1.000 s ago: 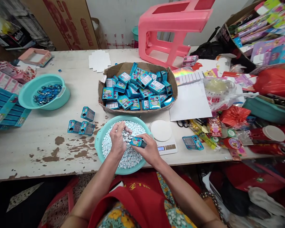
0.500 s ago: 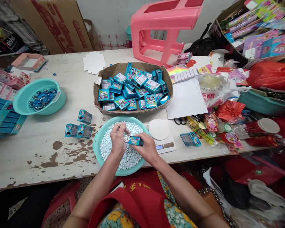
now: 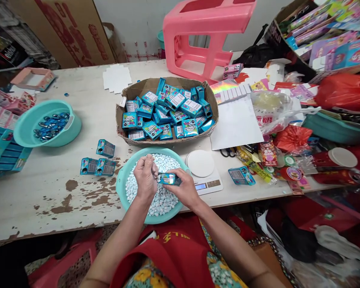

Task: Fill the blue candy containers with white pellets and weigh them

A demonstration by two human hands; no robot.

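My right hand (image 3: 184, 188) grips a small blue candy box (image 3: 167, 178) lying on its side, its end toward my left hand. Against that end, my left hand (image 3: 146, 176) is curled closed with white candies, mostly hidden by the fingers. Both hands are above a turquoise basin (image 3: 120, 196) of small white candies (image 3: 165, 202). To the right of the basin sits a white kitchen scale (image 3: 201, 163) with a lit display. Several blue boxes (image 3: 105, 167) stand to the left of the basin, and another blue box (image 3: 241, 176) lies right of the scale.
Behind the basin is a cardboard tray (image 3: 168, 141) heaped with blue boxes. A second turquoise basin (image 3: 69, 136) at left holds shiny blue pieces. A pink stool (image 3: 208, 24) rests on its side at the back. Bags, packets and scissors (image 3: 228, 153) crowd the right.
My left hand has shifted slightly left and its fingers have curled more at the box's end. White candies seen there before are now mostly out of sight. The view has moved a little.
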